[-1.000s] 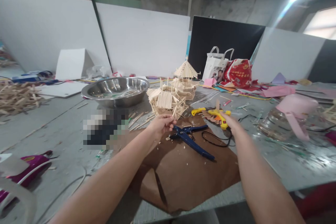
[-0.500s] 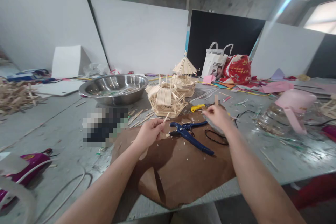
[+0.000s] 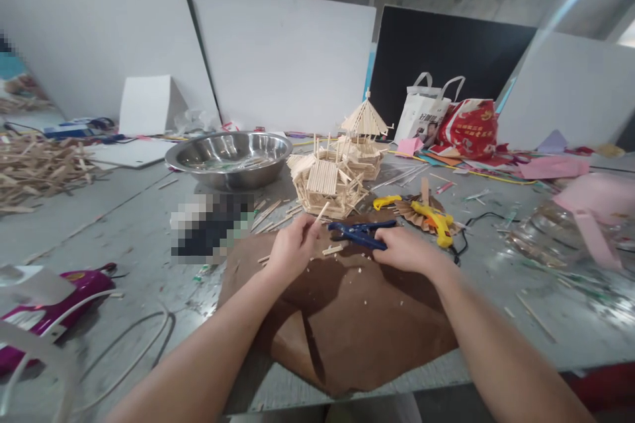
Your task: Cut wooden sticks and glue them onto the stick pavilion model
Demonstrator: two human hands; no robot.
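Note:
My left hand (image 3: pixel 294 246) is closed, pinching a thin wooden stick (image 3: pixel 323 211) that points up and away. My right hand (image 3: pixel 404 250) wraps round a handle of a blue cutter (image 3: pixel 358 235), whose jaws face left, close to my left fingertips. Both hands are over a brown sheet (image 3: pixel 367 334) dotted with pale chips. Short stick pieces (image 3: pixel 335 249) lie below the cutter's jaws. Just behind stands a small model house of wooden sticks (image 3: pixel 325 178), with a pointed-roof stick model (image 3: pixel 366 122) behind it.
A steel basin (image 3: pixel 231 168) stands left of the models. On the right are a yellow glue gun (image 3: pixel 435 221), a yellow-handled knife (image 3: pixel 387 202) and a pink-lidded clear jug (image 3: pixel 550 215). A purple tool (image 3: pixel 64 301) with a white cable lies left; loose sticks (image 3: pixel 44 168) pile up behind.
My right hand has come down and left, taking hold of the blue cutter and uncovering the yellow glue gun. My left hand still pinches the stick. The view has turned slightly left.

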